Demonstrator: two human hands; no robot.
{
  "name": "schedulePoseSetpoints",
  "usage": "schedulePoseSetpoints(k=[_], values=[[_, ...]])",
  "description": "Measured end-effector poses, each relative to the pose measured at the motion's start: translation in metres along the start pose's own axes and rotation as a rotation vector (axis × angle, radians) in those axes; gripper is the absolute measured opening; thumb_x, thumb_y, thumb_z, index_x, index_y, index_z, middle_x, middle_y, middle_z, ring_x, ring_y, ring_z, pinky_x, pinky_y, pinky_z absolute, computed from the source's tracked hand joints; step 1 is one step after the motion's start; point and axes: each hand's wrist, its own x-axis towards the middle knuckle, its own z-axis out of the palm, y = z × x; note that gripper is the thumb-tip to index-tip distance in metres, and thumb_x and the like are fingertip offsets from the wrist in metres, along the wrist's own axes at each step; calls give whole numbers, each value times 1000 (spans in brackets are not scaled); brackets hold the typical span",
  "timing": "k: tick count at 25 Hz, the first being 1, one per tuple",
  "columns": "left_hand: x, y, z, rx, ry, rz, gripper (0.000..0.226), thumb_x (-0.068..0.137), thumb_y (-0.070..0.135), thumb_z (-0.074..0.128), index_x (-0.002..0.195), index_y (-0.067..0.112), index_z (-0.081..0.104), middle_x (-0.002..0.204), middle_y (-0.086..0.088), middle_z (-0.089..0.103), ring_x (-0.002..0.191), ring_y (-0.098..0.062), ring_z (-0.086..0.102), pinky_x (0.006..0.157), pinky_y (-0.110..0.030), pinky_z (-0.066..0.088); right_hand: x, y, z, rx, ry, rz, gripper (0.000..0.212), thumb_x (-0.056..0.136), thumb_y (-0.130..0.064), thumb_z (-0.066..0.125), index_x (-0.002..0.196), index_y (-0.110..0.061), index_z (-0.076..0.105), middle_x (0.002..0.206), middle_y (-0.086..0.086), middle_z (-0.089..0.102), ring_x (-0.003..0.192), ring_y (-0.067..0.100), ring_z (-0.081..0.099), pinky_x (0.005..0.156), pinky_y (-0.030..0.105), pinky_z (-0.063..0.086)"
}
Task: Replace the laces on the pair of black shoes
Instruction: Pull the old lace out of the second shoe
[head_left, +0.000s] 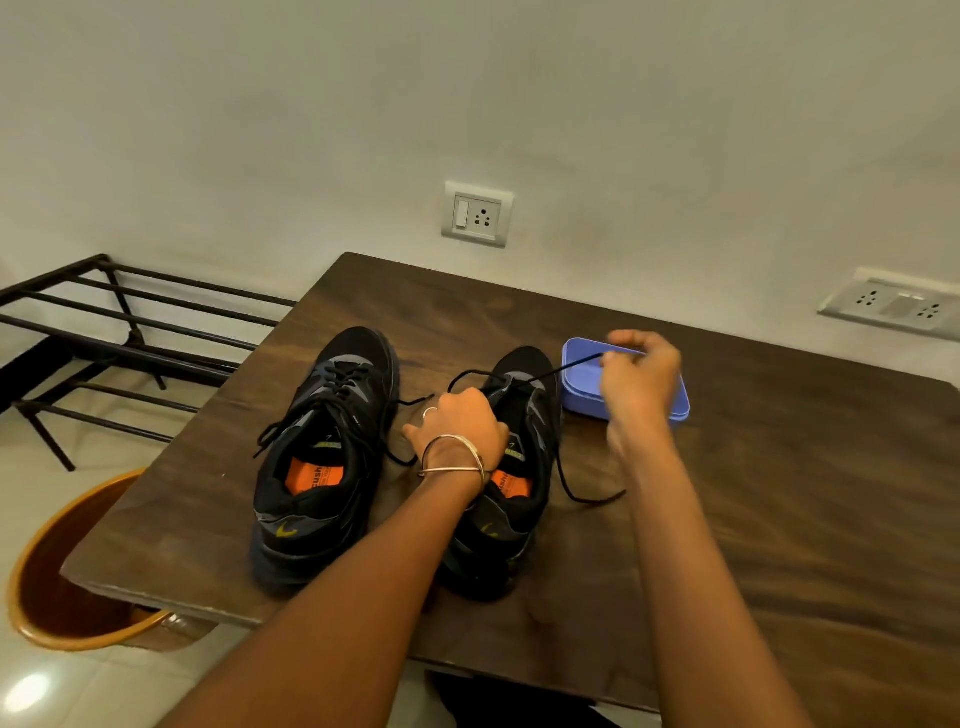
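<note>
1. Two black shoes stand side by side on the wooden counter (779, 493), toes toward the wall.
2. The left shoe (327, 457) is laced, its ends loose.
3. The left hand (462, 423) rests on the right shoe (524, 467), its grip apparently curled around the tongue area, though the fingers are hidden.
4. The right hand (641, 382) pinches the black lace (550, 371), drawn taut from the eyelets.
5. A blue tray (582, 397) sits just behind the right hand.
</note>
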Motion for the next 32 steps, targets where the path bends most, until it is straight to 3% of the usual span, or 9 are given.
schedulePoseSetpoints(k=[4, 7, 9, 13, 18, 22, 25, 28, 32], values=[[-1, 0, 0, 9, -11, 13, 29, 90, 34, 56, 109, 13, 59, 119, -13, 59, 114, -35, 55, 103, -53, 35, 7, 2, -37, -74, 219, 132, 25, 85, 1, 43, 94, -14, 62, 92, 6, 59, 78, 19, 58, 66, 30, 47], [1, -1, 1, 33, -7, 21, 30, 90, 35, 57, 109, 12, 59, 118, -13, 59, 112, -35, 56, 101, -50, 40, -3, 23, -34, -714, 75, 117, 12, 91, -13, 54, 98, -11, 63, 115, 16, 53, 122, 38, 39, 97, 48, 34], [3, -1, 1, 41, -4, 28, 29, 90, 35, 57, 108, 12, 59, 116, -14, 60, 109, -34, 58, 97, -49, 45, -5, 23, -19, -810, -84, -91, 24, 93, -17, 58, 116, -14, 62, 133, 16, 46, 129, 37, 31, 101, 50, 32], [3, 2, 3, 18, -12, 38, 30, 90, 35, 57, 106, 10, 59, 113, -15, 61, 104, -34, 60, 87, -42, 51, -12, 33, 32, -694, -373, -278, 32, 94, -23, 60, 124, -13, 63, 128, 10, 58, 125, 31, 45, 99, 49, 43], [3, -1, 1, 19, 2, 44, 31, 91, 34, 57, 109, 9, 58, 113, -15, 60, 106, -34, 59, 77, -38, 48, -23, 45, 51, -590, -244, -203, 13, 90, -16, 63, 92, -9, 74, 101, 8, 68, 95, 22, 59, 73, 32, 49], [2, -1, 1, 37, 8, 53, 29, 91, 33, 57, 108, 10, 59, 112, -13, 61, 105, -33, 60, 78, -38, 49, -19, 47, 40, -519, -233, -180, 17, 94, -9, 57, 86, -10, 71, 89, 5, 67, 92, 21, 59, 72, 30, 46], [4, -1, 0, 42, 6, 47, 28, 91, 33, 57, 107, 10, 60, 112, -14, 60, 104, -33, 60, 78, -38, 50, -8, 50, 27, -199, -153, 126, 25, 97, -4, 43, 80, -11, 60, 85, 7, 67, 81, 22, 64, 71, 35, 55], [4, 0, 1, 40, 3, 44, 28, 91, 33, 57, 106, 10, 60, 111, -14, 61, 103, -33, 60, 79, -39, 51, 6, 50, -4, 113, -203, 553, 17, 98, -1, 38, 101, -2, 54, 89, 20, 67, 70, 28, 66, 58, 37, 57], [1, 1, 0, 25, -9, 50, 29, 91, 33, 56, 108, 10, 59, 113, -14, 60, 105, -34, 60, 80, -39, 50, -1, 44, -30, -942, -131, 283, 4, 92, -13, 54, 96, -11, 53, 106, 15, 59, 105, 38, 56, 92, 51, 43]])
